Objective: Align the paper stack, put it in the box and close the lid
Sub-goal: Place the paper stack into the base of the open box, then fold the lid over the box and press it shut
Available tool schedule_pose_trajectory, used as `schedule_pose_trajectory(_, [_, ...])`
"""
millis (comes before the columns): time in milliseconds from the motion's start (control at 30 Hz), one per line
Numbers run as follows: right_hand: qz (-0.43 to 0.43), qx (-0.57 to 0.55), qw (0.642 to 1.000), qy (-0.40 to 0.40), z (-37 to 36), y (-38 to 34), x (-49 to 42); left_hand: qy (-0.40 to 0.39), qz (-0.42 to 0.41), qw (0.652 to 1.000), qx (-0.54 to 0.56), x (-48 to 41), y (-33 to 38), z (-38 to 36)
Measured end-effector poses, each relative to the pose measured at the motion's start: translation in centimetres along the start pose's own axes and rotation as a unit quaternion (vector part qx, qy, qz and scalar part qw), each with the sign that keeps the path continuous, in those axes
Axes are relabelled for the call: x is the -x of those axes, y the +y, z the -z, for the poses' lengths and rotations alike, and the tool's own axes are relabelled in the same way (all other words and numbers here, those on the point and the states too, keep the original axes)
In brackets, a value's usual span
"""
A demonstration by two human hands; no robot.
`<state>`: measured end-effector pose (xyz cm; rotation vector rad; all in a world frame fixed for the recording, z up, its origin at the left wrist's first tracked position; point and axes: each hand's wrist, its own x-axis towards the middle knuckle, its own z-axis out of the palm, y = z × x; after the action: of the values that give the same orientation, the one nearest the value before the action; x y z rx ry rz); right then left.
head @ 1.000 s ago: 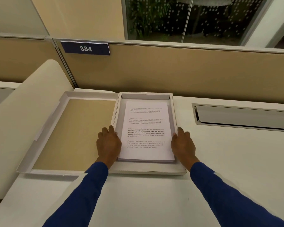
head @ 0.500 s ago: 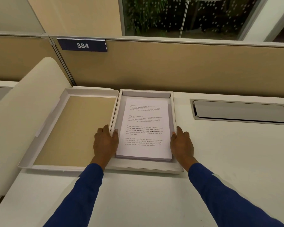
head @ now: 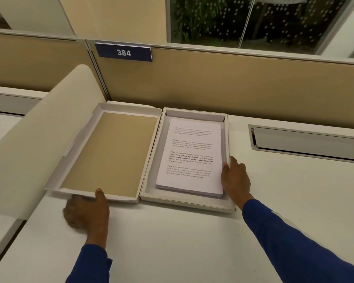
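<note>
A stack of printed white paper (head: 191, 158) lies flat inside the shallow white box (head: 151, 164) on the desk. The box's hinged lid (head: 108, 154) lies open to the left, its tan inner face up. My left hand (head: 86, 211) grips the lid's near edge, thumb on top and fingers underneath. My right hand (head: 235, 178) rests against the box's right wall, thumb touching the paper's right edge, fingers spread.
A tan partition (head: 213, 84) with a blue "384" plate (head: 123, 52) runs behind the box. A curved cream divider (head: 35, 135) stands just left of the lid. A metal cable slot (head: 307, 141) is set into the desk at right.
My left hand left the paper's left side and moved down-left to take the lid's near edge. The right hand stays at the box's right side.
</note>
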<state>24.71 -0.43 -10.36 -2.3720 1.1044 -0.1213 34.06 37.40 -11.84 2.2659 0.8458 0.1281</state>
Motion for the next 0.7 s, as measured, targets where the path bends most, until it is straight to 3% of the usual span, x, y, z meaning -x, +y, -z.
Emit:
schedule_pose_trajectory(67, [0.000, 0.001, 1.000, -0.001, 0.1, 0.0, 0.0, 0.001, -0.051, 0.997, 0.063, 0.1, 0.0, 0.2])
schedule_pose_trajectory(167, [0.003, -0.003, 1.000, -0.004, 0.2, 0.0, 0.1, -0.017, -0.073, 0.975, 0.207, 1.3, 0.9, 0.9])
schedule_pose_trajectory(267, [0.007, -0.004, 1.000, -0.007, 0.3, 0.0, 0.2, -0.028, -0.098, 0.955, 0.277, 2.7, 1.9, 1.6])
schedule_pose_trajectory(500, [0.017, -0.003, 1.000, -0.010, 0.5, 0.3, 0.6, -0.014, -0.208, 0.933, 0.293, 6.1, 3.2, 3.5])
schedule_pose_trajectory(700, [0.014, -0.030, 0.999, -0.021, 1.0, 0.3, 1.5, -0.045, -0.289, 0.924, 0.245, 9.6, 3.7, 3.8])
